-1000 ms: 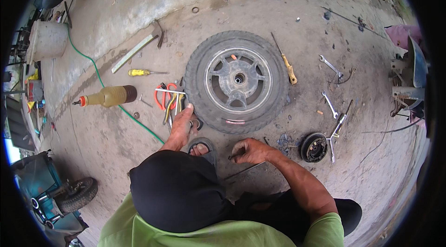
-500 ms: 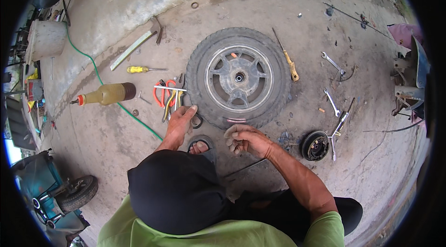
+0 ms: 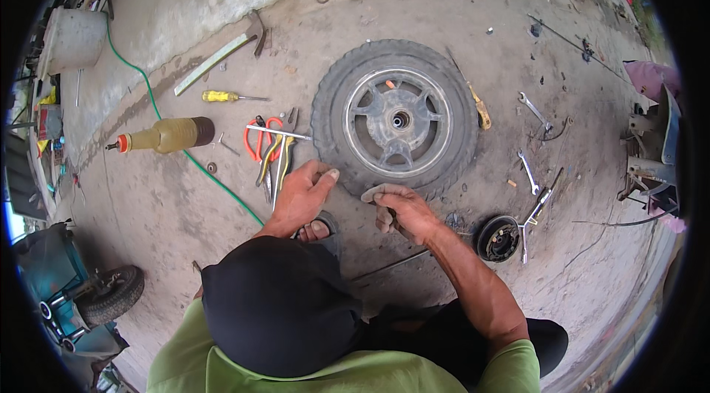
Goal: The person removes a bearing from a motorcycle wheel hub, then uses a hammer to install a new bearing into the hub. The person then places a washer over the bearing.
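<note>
A wheel with a grey five-spoke rim and black tyre (image 3: 342, 86) lies flat before me. My left hand (image 3: 307, 190) is at its lower-left edge, fingers curled beside the thumb; their grip is hidden. My right hand (image 3: 399, 212) is bent at the tyre's bottom edge, fingers curled; whatever they hold is unclear. Left of the wheel lie red-handled and yellow-handled pliers (image 3: 288, 150), a T-shaped wrench (image 3: 274, 130) and a yellow screwdriver (image 3: 222, 96). Another screwdriver (image 3: 482, 112) lies against the tyre's right side. A sandalled foot (image 3: 316, 229) shows below my left hand.
An oil bottle (image 3: 177, 134), green hose (image 3: 144, 75), hammer (image 3: 259, 31) and bucket (image 3: 74, 38) are left. A brake drum (image 3: 497, 238) and wrenches (image 3: 529, 171) are right. A small-wheeled object (image 3: 111, 297) is lower left, vehicle parts (image 3: 654, 134) far right.
My right hand has risen from near the floor by my foot to the tyre's bottom edge. My left hand has moved rightward toward it. The view has shifted slightly.
</note>
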`<act>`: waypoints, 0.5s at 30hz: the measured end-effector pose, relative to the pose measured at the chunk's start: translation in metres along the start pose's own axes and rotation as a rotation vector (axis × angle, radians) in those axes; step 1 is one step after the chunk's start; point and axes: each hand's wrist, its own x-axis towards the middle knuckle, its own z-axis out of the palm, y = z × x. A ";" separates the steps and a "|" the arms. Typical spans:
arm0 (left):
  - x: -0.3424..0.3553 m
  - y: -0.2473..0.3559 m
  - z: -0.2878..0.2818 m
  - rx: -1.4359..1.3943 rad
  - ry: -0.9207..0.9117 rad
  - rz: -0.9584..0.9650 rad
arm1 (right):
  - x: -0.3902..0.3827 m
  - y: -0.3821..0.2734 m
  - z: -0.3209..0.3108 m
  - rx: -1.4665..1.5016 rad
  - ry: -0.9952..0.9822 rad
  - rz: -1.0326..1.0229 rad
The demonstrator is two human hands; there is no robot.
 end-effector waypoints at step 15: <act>0.003 0.034 0.046 -0.155 -0.206 0.638 | 0.004 0.013 0.018 0.447 0.006 -0.159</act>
